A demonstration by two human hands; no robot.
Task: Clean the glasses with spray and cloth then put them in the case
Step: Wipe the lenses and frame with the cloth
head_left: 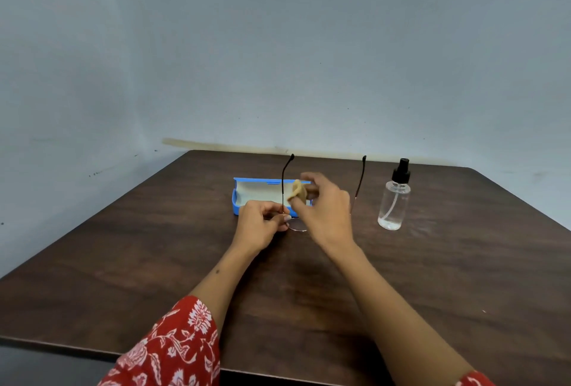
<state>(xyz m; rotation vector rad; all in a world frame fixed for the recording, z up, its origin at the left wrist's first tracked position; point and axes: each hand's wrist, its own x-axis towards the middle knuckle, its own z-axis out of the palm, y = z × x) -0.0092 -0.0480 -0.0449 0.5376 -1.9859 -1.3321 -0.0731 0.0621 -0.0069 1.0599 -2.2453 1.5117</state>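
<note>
Thin-framed glasses [282,183] are held above the dark wooden table [154,262], temples pointing up and away from me. My left hand [258,225] pinches the frame at its left hinge. My right hand [324,209] grips a small tan cloth [298,189] and holds it at the lens area; one round lens [298,226] shows below the hands. The right temple [361,181] sticks up past my right hand. An open blue case [247,197] with a pale lining lies just behind the hands. A clear spray bottle [394,200] with a black nozzle stands to the right.
The table meets a plain grey wall [278,61] at the back. Its front edge [61,345] runs close to my body. My red patterned sleeve [173,351] covers the left forearm.
</note>
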